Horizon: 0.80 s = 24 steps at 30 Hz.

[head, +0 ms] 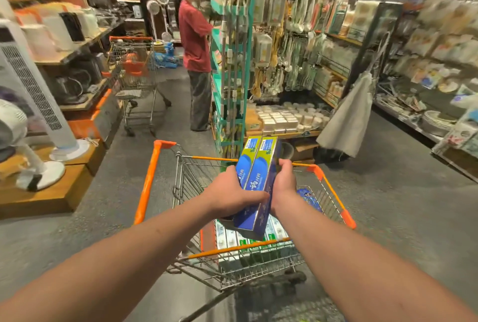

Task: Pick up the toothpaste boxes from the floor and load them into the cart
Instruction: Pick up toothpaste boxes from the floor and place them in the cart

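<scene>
Both my hands hold a stack of long blue toothpaste boxes (256, 174) over the wire cart (147, 182) with orange trim. My left hand (232, 192) grips the stack's left side and my right hand (284, 182) clasps its right side. The boxes point away from me, tilted upward at the far end. Inside the cart lie several white and green toothpaste boxes (232, 237) at the near end, and a blue box (309, 199) rests against the right wall.
A second cart (134, 76) stands ahead left. A person in a red shirt (195, 45) stands by a teal display rack (232, 68). Fans on wooden platforms (41, 182) line the left; shelves of goods (434, 63) line the right.
</scene>
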{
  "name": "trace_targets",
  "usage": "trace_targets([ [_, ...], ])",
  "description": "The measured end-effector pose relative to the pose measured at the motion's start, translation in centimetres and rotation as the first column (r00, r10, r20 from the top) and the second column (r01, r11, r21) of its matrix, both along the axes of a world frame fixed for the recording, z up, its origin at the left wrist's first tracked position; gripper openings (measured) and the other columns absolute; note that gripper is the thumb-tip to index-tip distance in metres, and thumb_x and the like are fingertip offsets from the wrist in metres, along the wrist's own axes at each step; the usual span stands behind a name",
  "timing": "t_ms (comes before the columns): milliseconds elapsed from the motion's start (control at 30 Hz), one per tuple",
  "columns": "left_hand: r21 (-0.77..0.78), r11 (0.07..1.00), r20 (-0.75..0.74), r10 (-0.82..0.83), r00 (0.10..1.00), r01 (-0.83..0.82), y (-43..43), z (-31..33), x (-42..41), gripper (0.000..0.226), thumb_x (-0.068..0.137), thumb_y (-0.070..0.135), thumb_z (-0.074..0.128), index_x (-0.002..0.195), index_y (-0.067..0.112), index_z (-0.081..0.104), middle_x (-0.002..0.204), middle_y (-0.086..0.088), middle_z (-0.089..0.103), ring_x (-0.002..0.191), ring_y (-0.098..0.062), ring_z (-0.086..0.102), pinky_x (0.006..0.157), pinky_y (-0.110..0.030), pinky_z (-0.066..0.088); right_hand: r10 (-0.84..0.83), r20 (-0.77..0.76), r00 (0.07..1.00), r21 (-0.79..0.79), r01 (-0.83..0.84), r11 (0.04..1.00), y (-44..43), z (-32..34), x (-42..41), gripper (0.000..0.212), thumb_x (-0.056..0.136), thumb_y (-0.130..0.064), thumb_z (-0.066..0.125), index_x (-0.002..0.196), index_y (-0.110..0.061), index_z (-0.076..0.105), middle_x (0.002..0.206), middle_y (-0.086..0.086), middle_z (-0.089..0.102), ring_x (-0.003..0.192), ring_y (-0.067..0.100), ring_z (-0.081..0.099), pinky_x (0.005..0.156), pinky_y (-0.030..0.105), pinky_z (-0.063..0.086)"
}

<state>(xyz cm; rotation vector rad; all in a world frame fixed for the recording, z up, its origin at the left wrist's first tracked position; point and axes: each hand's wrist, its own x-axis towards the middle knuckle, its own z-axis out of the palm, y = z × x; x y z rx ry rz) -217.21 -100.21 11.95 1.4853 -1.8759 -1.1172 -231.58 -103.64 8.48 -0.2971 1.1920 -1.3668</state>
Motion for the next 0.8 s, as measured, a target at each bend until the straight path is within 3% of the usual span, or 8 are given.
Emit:
trace_targets([
  [133,0.041,0.998,0.081,0.05,0.995,-0.054,-4.1,-2.2,-0.1,0.059,0.047,0.059,0.078,0.085,0.015,0.068,0.085,-0.006,0.073,0.07,-0.018,0.071,0.064,-0.041,0.062,-0.046,-0.095,0.994,0.036,0.05,0.998,-4.3,-2.0,0.7,0.032,0.091,-0.044,0.053,0.08,-0.017,0.066,0.077,0.008,0.074,0.072,0.029,0.071,0.07,0.037,0.054],
  [367,0.152,0.953,0.04,0.26,0.965,-0.263,-11.2,-6.6,-1.5,0.047,0.053,0.039,0.085,0.081,0.012,0.06,0.073,0.0,0.069,0.067,-0.018,0.069,0.058,-0.032,0.06,0.159,-0.15,0.976,0.13,-0.14,0.982,-13.4,-6.4,1.8,0.039,0.085,-0.048,0.051,0.087,-0.015,0.071,0.09,0.016,0.076,0.082,0.037,0.073,0.078,0.051,0.058],
  [500,0.189,0.901,0.155,0.365,0.918,-0.391,-15.4,-10.5,-1.9,0.084,0.041,0.061,0.077,0.104,0.013,0.048,0.099,-0.003,0.063,0.091,-0.022,0.068,0.079,-0.041,0.06,0.267,-0.327,0.907,0.206,-0.208,0.956,-19.9,-11.1,1.8,0.036,0.076,-0.045,0.047,0.087,-0.017,0.067,0.088,0.013,0.072,0.078,0.033,0.069,0.067,0.041,0.053],
  [567,0.189,0.888,0.257,0.367,0.894,-0.419,-17.3,-13.0,-1.6,0.104,0.035,0.071,0.065,0.117,0.012,0.043,0.112,-0.006,0.056,0.104,-0.029,0.063,0.089,-0.045,0.056,0.358,-0.436,0.826,0.253,-0.27,0.929,-22.4,-12.8,1.6,0.039,0.067,-0.049,0.045,0.095,-0.026,0.06,0.095,0.01,0.069,0.089,0.03,0.066,0.076,0.039,0.049],
  [633,0.186,0.887,0.327,0.35,0.878,-0.423,-18.8,-15.5,-1.1,0.11,0.034,0.073,0.059,0.122,0.009,0.041,0.119,-0.01,0.053,0.11,-0.034,0.06,0.093,-0.046,0.054,0.382,-0.623,0.683,0.267,-0.273,0.924,-23.7,-12.9,1.3,0.048,0.076,-0.042,0.049,0.122,-0.026,0.054,0.125,0.011,0.062,0.117,0.034,0.059,0.098,0.046,0.047],
  [700,0.192,0.898,0.361,0.31,0.88,-0.395,-19.8,-17.3,-0.5,0.102,0.036,0.071,0.061,0.117,0.012,0.042,0.118,-0.009,0.053,0.109,-0.033,0.059,0.091,-0.046,0.055,0.396,-0.826,0.401,0.259,-0.354,0.898,-24.7,-13.1,0.5,0.074,0.086,-0.019,0.055,0.156,-0.023,0.032,0.16,0.008,0.034,0.145,0.031,0.035,0.117,0.046,0.032],
  [733,0.205,0.908,0.386,0.269,0.882,-0.366,-20.2,-18.3,-0.1,0.098,0.039,0.07,0.064,0.116,0.013,0.041,0.118,-0.008,0.052,0.109,-0.033,0.058,0.091,-0.045,0.054,0.396,-0.901,0.179,0.276,-0.468,0.839,-25.1,-13.3,0.0,0.088,0.082,-0.01,0.058,0.16,-0.028,0.023,0.166,0.002,0.021,0.151,0.028,0.023,0.121,0.048,0.026],
  [800,0.229,0.93,0.461,0.155,0.874,-0.286,-20.7,-20.1,0.5,0.095,0.047,0.067,0.07,0.12,0.015,0.04,0.121,-0.007,0.05,0.116,-0.033,0.055,0.092,-0.045,0.052,0.314,-0.869,-0.383,0.495,-0.638,0.59,-25.7,-13.6,-0.4,0.103,0.073,-0.01,0.066,0.16,-0.039,0.018,0.169,-0.008,0.007,0.155,0.024,0.003,0.122,0.059,0.013],
])
